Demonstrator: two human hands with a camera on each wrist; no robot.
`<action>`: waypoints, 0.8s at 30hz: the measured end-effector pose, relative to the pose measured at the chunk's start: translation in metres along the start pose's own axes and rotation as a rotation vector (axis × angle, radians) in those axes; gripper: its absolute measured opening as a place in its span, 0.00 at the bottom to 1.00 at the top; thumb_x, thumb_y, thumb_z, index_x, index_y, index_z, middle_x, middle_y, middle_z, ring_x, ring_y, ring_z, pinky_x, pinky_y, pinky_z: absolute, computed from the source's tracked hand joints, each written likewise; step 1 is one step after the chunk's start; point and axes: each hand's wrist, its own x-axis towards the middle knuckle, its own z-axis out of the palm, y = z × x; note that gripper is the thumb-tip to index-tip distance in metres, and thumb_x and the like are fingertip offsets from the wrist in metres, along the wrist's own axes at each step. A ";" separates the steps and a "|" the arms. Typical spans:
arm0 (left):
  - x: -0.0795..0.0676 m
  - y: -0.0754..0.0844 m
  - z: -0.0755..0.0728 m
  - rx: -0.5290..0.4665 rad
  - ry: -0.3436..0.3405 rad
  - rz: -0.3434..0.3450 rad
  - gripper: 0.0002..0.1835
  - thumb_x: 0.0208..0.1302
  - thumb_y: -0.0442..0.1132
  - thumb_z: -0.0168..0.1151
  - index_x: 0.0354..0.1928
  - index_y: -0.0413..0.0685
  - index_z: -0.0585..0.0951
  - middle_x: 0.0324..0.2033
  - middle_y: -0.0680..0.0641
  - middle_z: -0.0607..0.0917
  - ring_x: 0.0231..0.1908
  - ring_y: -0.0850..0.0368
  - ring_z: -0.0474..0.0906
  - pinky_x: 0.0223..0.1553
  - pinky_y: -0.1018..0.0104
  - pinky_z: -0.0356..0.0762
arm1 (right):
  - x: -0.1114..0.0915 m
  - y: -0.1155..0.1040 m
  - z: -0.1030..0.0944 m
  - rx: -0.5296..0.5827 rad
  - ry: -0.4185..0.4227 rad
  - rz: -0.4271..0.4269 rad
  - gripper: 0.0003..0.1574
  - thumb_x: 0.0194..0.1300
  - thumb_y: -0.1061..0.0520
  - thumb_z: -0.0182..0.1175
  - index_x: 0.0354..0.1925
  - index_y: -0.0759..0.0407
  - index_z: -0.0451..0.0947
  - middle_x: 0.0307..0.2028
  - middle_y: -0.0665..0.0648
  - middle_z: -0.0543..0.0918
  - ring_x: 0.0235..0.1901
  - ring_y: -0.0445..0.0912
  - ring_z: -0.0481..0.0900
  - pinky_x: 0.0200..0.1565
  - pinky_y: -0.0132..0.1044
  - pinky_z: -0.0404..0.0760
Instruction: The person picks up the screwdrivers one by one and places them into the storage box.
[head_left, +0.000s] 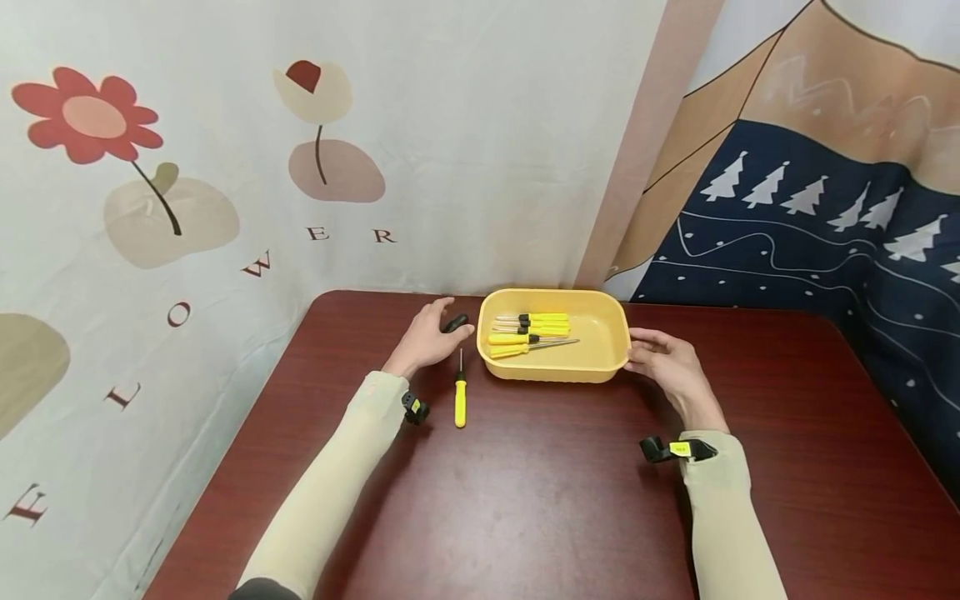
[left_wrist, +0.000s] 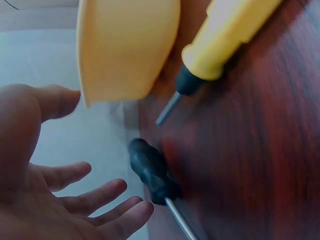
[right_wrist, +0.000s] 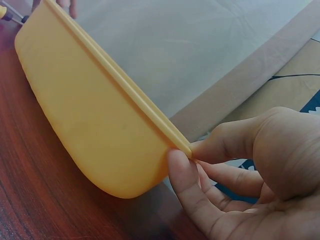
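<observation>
A yellow plastic basket (head_left: 558, 372) stands at the table's far side with several yellow-handled screwdrivers (head_left: 517, 338) lying in it. At its right end, my right hand (head_left: 675, 371) pinches the rim between thumb and fingers, as the right wrist view shows. My left hand (head_left: 427, 337) is at the left end, fingers spread, with the thumb right at the rim. Below those fingers lies a black-handled screwdriver (left_wrist: 152, 170), its shaft partly hidden in the head view. Nearer me, a yellow screwdriver (head_left: 461, 403) lies on the table, tip pointing away.
The dark red wooden table (head_left: 540, 500) runs back to a printed curtain (head_left: 465, 150) hanging close behind the basket. Each wrist carries a small black camera, such as the one on the right wrist (head_left: 678, 450).
</observation>
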 end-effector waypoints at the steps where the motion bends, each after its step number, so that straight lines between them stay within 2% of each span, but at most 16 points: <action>1: 0.000 -0.002 0.000 0.000 0.001 -0.005 0.41 0.71 0.57 0.61 0.78 0.48 0.60 0.71 0.36 0.68 0.71 0.40 0.66 0.70 0.40 0.71 | 0.000 0.000 0.000 0.003 -0.001 0.000 0.31 0.71 0.66 0.61 0.70 0.66 0.69 0.47 0.56 0.83 0.37 0.38 0.87 0.44 0.28 0.89; 11: 0.008 -0.018 -0.002 0.039 0.008 -0.030 0.28 0.71 0.44 0.63 0.70 0.42 0.72 0.60 0.36 0.79 0.61 0.40 0.76 0.63 0.45 0.78 | 0.000 0.000 0.000 0.004 -0.009 0.002 0.31 0.72 0.66 0.61 0.70 0.67 0.69 0.48 0.57 0.82 0.37 0.38 0.87 0.44 0.28 0.89; 18: 0.012 -0.022 -0.004 0.077 -0.017 -0.047 0.25 0.68 0.36 0.64 0.66 0.41 0.76 0.56 0.36 0.82 0.55 0.42 0.79 0.57 0.49 0.81 | -0.002 -0.002 0.000 0.003 -0.013 -0.003 0.33 0.71 0.66 0.61 0.71 0.68 0.68 0.46 0.55 0.83 0.37 0.38 0.87 0.44 0.28 0.89; 24: 0.016 -0.022 -0.001 0.105 -0.034 -0.091 0.20 0.67 0.34 0.64 0.61 0.41 0.80 0.51 0.38 0.84 0.49 0.45 0.79 0.53 0.53 0.81 | -0.002 -0.002 0.001 -0.002 -0.008 0.006 0.33 0.71 0.67 0.61 0.71 0.67 0.68 0.47 0.56 0.83 0.38 0.39 0.87 0.44 0.28 0.89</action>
